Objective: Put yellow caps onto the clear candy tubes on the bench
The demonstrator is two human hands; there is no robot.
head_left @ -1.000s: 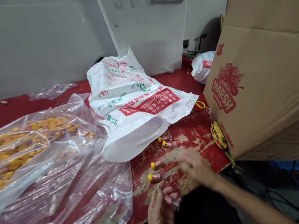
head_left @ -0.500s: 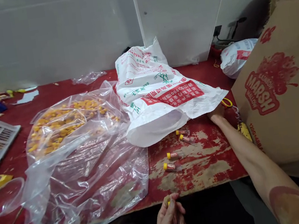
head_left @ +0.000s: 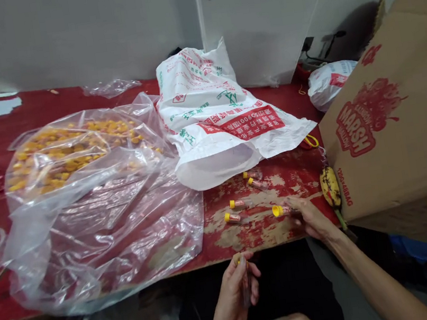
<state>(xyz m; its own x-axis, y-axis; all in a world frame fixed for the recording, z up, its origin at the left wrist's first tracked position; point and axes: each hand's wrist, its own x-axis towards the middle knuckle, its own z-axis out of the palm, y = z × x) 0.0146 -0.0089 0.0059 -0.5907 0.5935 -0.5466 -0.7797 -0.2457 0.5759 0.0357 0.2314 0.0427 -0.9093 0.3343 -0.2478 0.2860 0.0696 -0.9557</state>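
My left hand [head_left: 235, 293] is closed around a small clear tube [head_left: 247, 288], of which a bit of yellow shows at the top. It is in front of the table's near edge, low in the view. My right hand [head_left: 310, 215] grips another clear tube with a yellow cap [head_left: 278, 210] and a red label, its cap end pointing left above the tabletop. Several similar yellow-capped tubes [head_left: 240, 203] lie on the worn red table [head_left: 272, 231] just left of it. The far fingers of my right hand are partly hidden.
A large clear plastic bag [head_left: 130, 247] with many yellow-capped pieces covers the left side. Behind the loose tubes lies a white printed sack [head_left: 226, 110], its mouth facing me. A tall cardboard box [head_left: 393, 154] stands on the right, with a spotted banana [head_left: 330, 187] beside it.
My right hand has come back from beside the white sack toward me, now with a yellow-capped tube in it. My left hand still holds its tube. The view has shifted slightly.
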